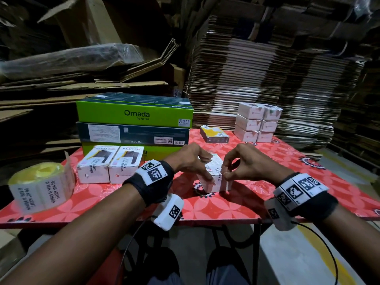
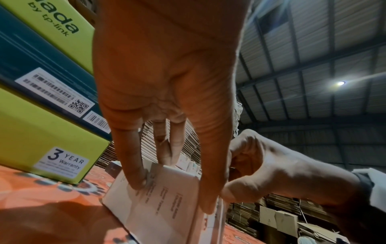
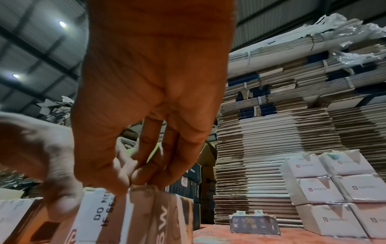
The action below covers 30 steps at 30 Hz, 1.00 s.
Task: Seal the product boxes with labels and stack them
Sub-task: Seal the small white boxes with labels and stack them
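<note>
A small white product box [image 1: 213,182] stands on the red patterned table [image 1: 236,204] in front of me. My left hand [image 1: 206,168] grips it, thumb on the near side and fingers over the top; the left wrist view shows the same hand [image 2: 173,196] straddling the box [image 2: 167,214]. My right hand [image 1: 224,173] pinches a white "DO NOT ACCEPT" seal label [image 1: 223,181] at the box's top edge. In the right wrist view its bunched fingertips [image 3: 144,183] sit on that edge beside the label [image 3: 100,213].
A roll of seal labels [image 1: 39,186] lies at the table's left. Two labelled boxes [image 1: 109,165] stand before stacked Omada cartons [image 1: 133,114]. A yellow-white box [image 1: 214,134] and a stack of white boxes [image 1: 257,122] sit at the back right. Flattened cardboard piles [image 1: 246,68] rise behind.
</note>
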Each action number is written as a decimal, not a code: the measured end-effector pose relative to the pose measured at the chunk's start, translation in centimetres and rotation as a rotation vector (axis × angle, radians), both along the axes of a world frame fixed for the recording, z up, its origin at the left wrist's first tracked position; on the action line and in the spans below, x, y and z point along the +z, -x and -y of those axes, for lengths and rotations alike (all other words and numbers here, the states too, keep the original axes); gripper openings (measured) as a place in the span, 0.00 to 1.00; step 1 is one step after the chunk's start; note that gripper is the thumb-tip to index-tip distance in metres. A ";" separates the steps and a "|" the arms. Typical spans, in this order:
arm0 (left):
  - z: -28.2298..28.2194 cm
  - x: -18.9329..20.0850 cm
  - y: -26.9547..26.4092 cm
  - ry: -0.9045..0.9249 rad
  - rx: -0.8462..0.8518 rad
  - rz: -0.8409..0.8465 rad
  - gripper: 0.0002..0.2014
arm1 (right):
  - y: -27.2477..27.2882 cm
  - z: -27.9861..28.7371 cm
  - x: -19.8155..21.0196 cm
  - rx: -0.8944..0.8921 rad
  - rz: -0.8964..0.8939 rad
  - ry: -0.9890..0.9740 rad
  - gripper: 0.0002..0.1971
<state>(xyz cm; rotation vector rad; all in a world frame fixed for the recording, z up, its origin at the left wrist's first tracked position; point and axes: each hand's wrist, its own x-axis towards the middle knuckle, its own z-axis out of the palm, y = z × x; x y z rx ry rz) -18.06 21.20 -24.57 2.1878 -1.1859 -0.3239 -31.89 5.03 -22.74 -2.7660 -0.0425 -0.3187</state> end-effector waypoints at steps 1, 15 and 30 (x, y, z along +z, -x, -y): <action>0.1 0.0 0.0 0.003 0.001 -0.004 0.38 | 0.0 -0.1 0.0 -0.011 -0.007 0.008 0.05; -0.5 -0.3 -0.3 0.038 -0.001 -0.035 0.40 | -2.0 0.1 1.1 0.023 -0.072 0.191 0.06; -0.4 -0.7 -0.9 0.055 -0.001 -0.057 0.36 | -2.1 -1.4 1.1 0.062 -0.073 0.170 0.05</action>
